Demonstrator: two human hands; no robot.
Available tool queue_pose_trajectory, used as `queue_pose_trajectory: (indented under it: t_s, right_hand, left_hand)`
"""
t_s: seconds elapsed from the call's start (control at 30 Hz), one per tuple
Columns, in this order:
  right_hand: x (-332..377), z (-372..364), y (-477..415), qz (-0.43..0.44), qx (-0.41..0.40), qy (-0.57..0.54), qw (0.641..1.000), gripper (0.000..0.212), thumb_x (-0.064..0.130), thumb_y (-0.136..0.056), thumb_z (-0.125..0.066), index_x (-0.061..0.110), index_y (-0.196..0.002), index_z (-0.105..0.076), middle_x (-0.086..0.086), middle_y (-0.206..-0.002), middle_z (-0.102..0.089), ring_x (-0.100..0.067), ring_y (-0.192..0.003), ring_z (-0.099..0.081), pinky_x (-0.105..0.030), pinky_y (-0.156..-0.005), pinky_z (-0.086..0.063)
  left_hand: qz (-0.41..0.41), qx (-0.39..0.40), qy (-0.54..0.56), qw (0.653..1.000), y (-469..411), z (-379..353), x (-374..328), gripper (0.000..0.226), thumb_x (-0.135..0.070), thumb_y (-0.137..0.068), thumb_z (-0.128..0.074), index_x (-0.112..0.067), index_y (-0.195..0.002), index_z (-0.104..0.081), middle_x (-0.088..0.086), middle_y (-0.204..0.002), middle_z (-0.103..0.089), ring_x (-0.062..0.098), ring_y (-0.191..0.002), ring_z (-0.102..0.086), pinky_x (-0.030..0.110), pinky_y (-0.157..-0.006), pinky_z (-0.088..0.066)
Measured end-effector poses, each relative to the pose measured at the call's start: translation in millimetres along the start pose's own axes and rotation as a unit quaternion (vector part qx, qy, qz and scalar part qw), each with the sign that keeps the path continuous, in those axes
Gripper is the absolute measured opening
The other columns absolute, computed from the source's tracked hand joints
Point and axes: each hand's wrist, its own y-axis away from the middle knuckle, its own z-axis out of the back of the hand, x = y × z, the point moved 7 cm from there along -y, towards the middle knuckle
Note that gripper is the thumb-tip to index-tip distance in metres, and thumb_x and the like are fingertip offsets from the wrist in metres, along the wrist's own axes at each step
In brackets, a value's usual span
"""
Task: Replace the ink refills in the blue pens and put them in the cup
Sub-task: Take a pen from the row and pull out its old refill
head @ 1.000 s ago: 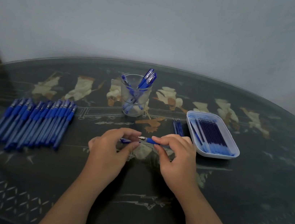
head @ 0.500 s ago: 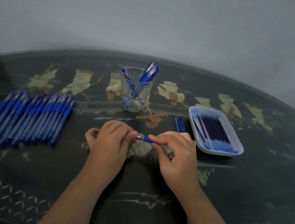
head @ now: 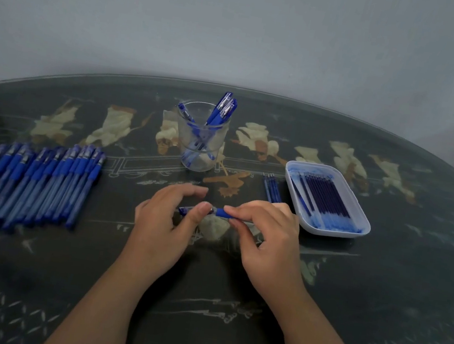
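Clear glass cup [head: 197, 164] beyond my left hand [head: 162, 229] and right hand [head: 269, 236]; row of blue plastic pens [head: 31, 182] to their left, white plastic tray [head: 328, 232] to their right.

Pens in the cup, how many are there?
3 I can see in the cup: one pen leans left, two pens lean right together. They overlap, so another may be hidden.

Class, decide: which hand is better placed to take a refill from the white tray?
Probably the right hand: the white tray lies just beside it, whereas the left hand sits beyond the pen both hold.
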Motion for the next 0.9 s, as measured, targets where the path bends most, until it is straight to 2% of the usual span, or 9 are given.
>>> queue_pose_trajectory:
  t_s: [0.1, 0.17, 0.2, 0.27, 0.33, 0.43, 0.6, 0.73, 0.9]
  right_hand:
    - [-1.0, 0.0, 0.0, -0.001, -0.003, -0.001, 1.000, 0.015, 0.018, -0.088, -0.070, 0.028, -0.100, -0.073, 0.017, -0.094, -0.065, -0.017, -0.088, -0.059, -0.046, -0.077, -0.045]
    - [-0.8, -0.7, 0.2, 0.001, 0.001, 0.002, 1.000, 0.016, 0.018, -0.088, -0.070, 0.028, -0.100, -0.073, 0.017, -0.095, -0.065, -0.016, -0.088, -0.059, -0.046, -0.077, -0.044]
    - [-0.9, -0.8, 0.1, 0.002, 0.001, 0.003, 1.000, 0.016, 0.019, -0.088, -0.070, 0.028, -0.100, -0.073, 0.017, -0.095, -0.065, -0.016, -0.088, -0.059, -0.046, -0.077, -0.044]
    - [-1.2, -0.5, -0.2, 0.002, -0.002, 0.004, 1.000, 0.016, 0.018, -0.088, -0.071, 0.028, -0.101, -0.073, 0.016, -0.094, -0.066, -0.016, -0.087, -0.060, -0.046, -0.077, -0.044]
    - [-1.3, 0.2, -0.4, 0.001, -0.007, 0.004, 1.000, 0.017, 0.018, -0.088, -0.071, 0.028, -0.101, -0.073, 0.016, -0.094, -0.066, -0.016, -0.087, -0.060, -0.046, -0.077, -0.044]
    - [-1.1, 0.3, -0.1, 0.000, -0.006, 0.002, 1.000, 0.017, 0.019, -0.088, -0.070, 0.028, -0.101, -0.073, 0.016, -0.094, -0.066, -0.016, -0.087, -0.059, -0.046, -0.077, -0.044]
    - [-1.8, -0.6, 0.6, -0.001, -0.002, 0.003, 1.000, 0.017, 0.019, -0.089, -0.070, 0.029, -0.102, -0.073, 0.016, -0.094, -0.066, -0.017, -0.088, -0.060, -0.047, -0.077, -0.044]
    - [-0.4, -0.5, 0.6, 0.004, -0.001, 0.006, 1.000, 0.015, 0.019, -0.089, -0.070, 0.028, -0.101, -0.073, 0.015, -0.094, -0.066, -0.018, -0.088, -0.060, -0.046, -0.077, -0.044]
    - [-0.6, -0.5, 0.7, 0.001, 0.003, 0.010, 1.000, 0.015, 0.021, -0.090, -0.069, 0.028, -0.103, -0.072, 0.016, -0.095, -0.066, -0.016, -0.088, -0.059, -0.046, -0.077, -0.044]
  left_hand:
    - [-0.031, 0.001, 0.014, 0.999, 0.7, 0.6, -3.3, 0.028, -0.020, -0.086, -0.071, -0.042, -0.101, -0.061, -0.026, -0.107, -0.062, -0.016, -0.114, -0.048, 0.013, -0.101, -0.035]
    - [-0.020, 0.001, 0.011, 1.000, -0.6, 0.7, -2.5, 0.015, -0.024, -0.085, -0.068, -0.038, -0.090, -0.064, -0.022, -0.104, -0.063, -0.017, -0.114, -0.048, 0.003, -0.094, -0.033]
    - [-0.009, 0.004, 0.013, 1.000, -1.2, 0.3, -1.9, 0.005, -0.035, -0.085, -0.064, -0.037, -0.089, -0.065, -0.023, -0.104, -0.063, -0.017, -0.115, -0.047, 0.002, -0.094, -0.033]
    - [0.010, 0.007, 0.028, 1.000, 0.4, 0.4, -0.9, 0.026, -0.051, -0.078, -0.058, -0.037, -0.099, -0.066, -0.026, -0.106, -0.061, -0.021, -0.114, -0.045, -0.002, -0.090, -0.030]
    - [0.020, 0.010, 0.049, 0.999, 1.1, 1.4, -0.4, 0.034, -0.043, -0.078, -0.068, -0.035, -0.110, -0.064, -0.026, -0.109, -0.061, -0.020, -0.111, -0.047, -0.003, -0.089, -0.030]
    - [0.020, 0.014, 0.068, 0.997, 1.5, 1.4, 0.1, 0.022, -0.019, -0.082, -0.074, -0.034, -0.096, -0.066, -0.022, -0.105, -0.065, -0.018, -0.113, -0.049, -0.001, -0.090, -0.031]
    - [0.052, 0.017, 0.057, 0.997, 1.1, 1.1, 1.3, 0.019, -0.035, -0.082, -0.069, -0.036, -0.101, -0.067, -0.029, -0.104, -0.062, -0.025, -0.109, -0.045, -0.004, -0.087, -0.031]
    - [0.046, 0.022, 0.079, 0.996, 1.4, 0.8, 0.6, 0.019, -0.020, -0.084, -0.072, -0.034, -0.094, -0.067, -0.023, -0.103, -0.067, -0.015, -0.114, -0.051, 0.000, -0.091, -0.033]
    - [0.077, 0.015, 0.077, 0.994, 1.7, 2.4, 2.3, 0.017, -0.031, -0.085, -0.069, -0.037, -0.101, -0.067, -0.031, -0.101, -0.061, -0.031, -0.104, -0.043, -0.007, -0.082, -0.029]
